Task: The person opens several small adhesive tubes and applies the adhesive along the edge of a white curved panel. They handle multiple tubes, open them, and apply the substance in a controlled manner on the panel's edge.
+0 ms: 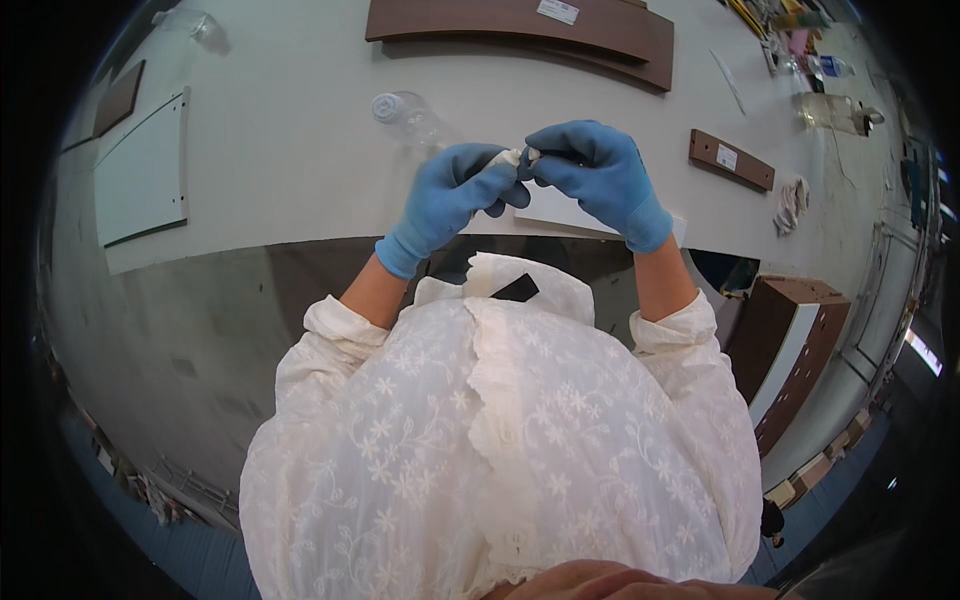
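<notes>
My left hand [440, 195], in a blue glove, is closed around a small soft-looking white lump [506, 158] that pokes out between thumb and forefinger. Its exact kind does not show. My right hand [605, 180], gloved the same way, pinches a tiny white bit [534, 155] at its fingertips, close against the left fingers. Both hands are held together over the near edge of a pale table. Just beyond the left hand lies a clear plastic bottle [415, 118] with its cap on. Under the right hand a white strip or board [555, 208] is partly covered.
Brown panels [510, 40] are stacked at the far side. A short brown board [731, 160] and a crumpled cloth [791, 206] lie to the right, with bottles [830, 112] beyond. On the left rests a white panel [143, 172]. A brown cabinet piece [795, 350] stands right of me.
</notes>
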A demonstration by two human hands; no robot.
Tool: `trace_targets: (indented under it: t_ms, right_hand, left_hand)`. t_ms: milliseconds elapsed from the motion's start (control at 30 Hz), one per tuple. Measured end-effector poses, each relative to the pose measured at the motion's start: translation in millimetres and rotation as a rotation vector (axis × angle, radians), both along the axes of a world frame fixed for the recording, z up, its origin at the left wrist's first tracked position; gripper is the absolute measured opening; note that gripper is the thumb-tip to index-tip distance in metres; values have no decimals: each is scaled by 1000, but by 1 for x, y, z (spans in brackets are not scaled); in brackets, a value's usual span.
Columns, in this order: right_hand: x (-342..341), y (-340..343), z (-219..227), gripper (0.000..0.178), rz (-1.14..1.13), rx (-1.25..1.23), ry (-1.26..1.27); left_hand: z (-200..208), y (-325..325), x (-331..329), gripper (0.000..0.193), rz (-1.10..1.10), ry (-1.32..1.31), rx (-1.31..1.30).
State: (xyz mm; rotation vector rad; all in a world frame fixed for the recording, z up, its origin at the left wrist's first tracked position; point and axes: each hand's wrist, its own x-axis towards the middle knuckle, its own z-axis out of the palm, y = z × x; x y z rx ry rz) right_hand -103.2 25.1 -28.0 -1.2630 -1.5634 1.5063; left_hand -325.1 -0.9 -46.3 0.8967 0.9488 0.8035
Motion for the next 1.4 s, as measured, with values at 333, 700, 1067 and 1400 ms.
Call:
trace_targets:
  t_ms: [333,700,1067,1400]
  right_hand:
    - [14,-31,25,18,195,491,-461]
    - [-11,-104,34,4,486,584,-803]
    - [28,-118,-9,29,155,-5,-433]
    - [65,-114,4,39,30,-100,-196]
  left_hand:
    - [19,-6,5,33,-298,33,-84]
    - [-7,-28,-17,45,-744,-253,-447]
    - [14,-34,20,24,-648,380,111]
    - [24,-20,66,21,-620,242,14]
